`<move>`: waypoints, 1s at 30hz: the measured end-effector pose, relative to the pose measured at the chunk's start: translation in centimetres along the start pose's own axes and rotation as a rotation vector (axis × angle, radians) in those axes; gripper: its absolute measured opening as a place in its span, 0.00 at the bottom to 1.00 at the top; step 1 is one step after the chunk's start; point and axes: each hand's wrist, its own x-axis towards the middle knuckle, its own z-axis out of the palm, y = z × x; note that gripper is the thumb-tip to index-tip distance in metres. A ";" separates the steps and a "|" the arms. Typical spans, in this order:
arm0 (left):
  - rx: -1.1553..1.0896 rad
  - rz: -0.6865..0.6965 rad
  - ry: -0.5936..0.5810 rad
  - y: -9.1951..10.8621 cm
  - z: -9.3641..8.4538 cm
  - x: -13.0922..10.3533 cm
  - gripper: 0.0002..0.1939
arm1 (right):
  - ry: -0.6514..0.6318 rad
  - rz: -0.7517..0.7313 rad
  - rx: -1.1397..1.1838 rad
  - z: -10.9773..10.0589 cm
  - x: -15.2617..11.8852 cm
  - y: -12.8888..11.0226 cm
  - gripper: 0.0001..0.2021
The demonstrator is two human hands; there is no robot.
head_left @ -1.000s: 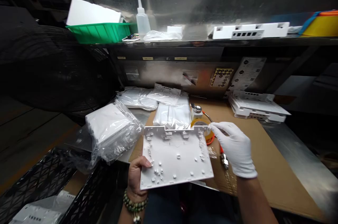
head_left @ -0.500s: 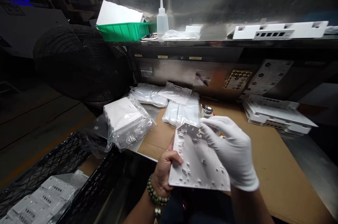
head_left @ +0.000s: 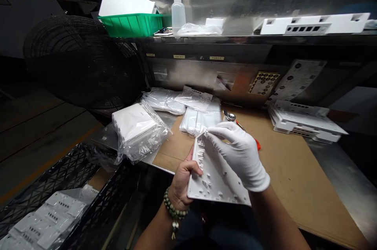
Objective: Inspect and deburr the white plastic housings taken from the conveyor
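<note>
My bare left hand (head_left: pixel 183 179), a beaded bracelet at its wrist, is closed on the left edge of a white plastic housing panel (head_left: pixel 218 179). The thumb lies over the inner face, which has small posts and ribs and is tilted up towards me. In a white glove, my right hand (head_left: pixel 240 152) reaches across the panel. Its thumb and fingers are pinched together at the panel's upper edge, and whatever is between the fingertips is hidden. Behind that hand stand a small container with a metal cap (head_left: pixel 231 116) and an orange-handled tool (head_left: pixel 258 145), partly covered.
Cardboard (head_left: pixel 282 171) covers the bench. Bagged white panels (head_left: pixel 135 124) lie at left, more plastic bags (head_left: pixel 200 118) behind. Stacked housings (head_left: pixel 308 118) stand at right. A black crate (head_left: pixel 108 185) holds bagged panels. The shelf carries a green bin (head_left: pixel 132 25) and a bottle (head_left: pixel 178 14).
My right hand has moved left along the panel to its upper left corner, uncovering the orange handle. My left hand keeps its hold. The whole view has shifted slightly.
</note>
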 end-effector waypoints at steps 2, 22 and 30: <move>-0.013 0.002 -0.003 1.1 -0.5 -0.2 0.48 | 0.010 0.044 0.005 -1.0 0.0 1.2 0.05; -0.090 0.046 -0.126 7.3 -2.0 -2.5 0.37 | -0.127 0.628 -0.299 0.7 -4.8 13.8 0.10; -0.153 0.083 -0.161 7.3 -2.5 -2.2 0.38 | -0.183 0.717 -0.272 -2.3 -6.9 15.1 0.15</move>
